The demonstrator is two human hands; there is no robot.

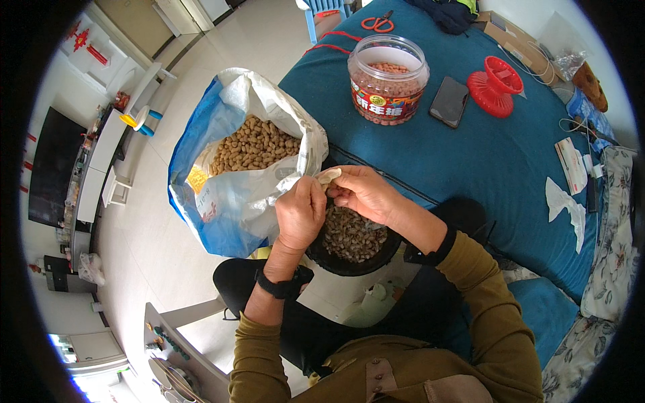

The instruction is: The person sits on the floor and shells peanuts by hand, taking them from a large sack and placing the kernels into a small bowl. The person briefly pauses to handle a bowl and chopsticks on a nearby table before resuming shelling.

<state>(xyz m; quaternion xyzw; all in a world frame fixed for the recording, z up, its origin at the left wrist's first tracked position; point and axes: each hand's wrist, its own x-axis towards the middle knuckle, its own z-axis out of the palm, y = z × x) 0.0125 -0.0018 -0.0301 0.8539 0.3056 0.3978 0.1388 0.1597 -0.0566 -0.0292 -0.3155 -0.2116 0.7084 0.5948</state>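
Observation:
My right hand (365,192) pinches a pale peanut shell (328,175) between thumb and fingers. Against its near side rests my left hand (301,211), fingers curled in; whatever they may hold is hidden. Directly beneath both hands is a dark round bowl (347,272), filled with broken peanut shells (355,237). To the left stands a blue and white woven sack (189,126), its mouth open on unshelled peanuts (257,143). A clear plastic jar (388,80) with a printed label, on the teal-covered surface, holds many pinkish shelled peanuts (388,68).
On the teal cover (504,166) lie a smartphone (449,102), a red plastic stand (495,88), red-handled scissors (378,23), a crumpled tissue (564,209) and a small box (571,165). A blue plastic chair (325,15) stands beyond. A side table (186,347) is at lower left.

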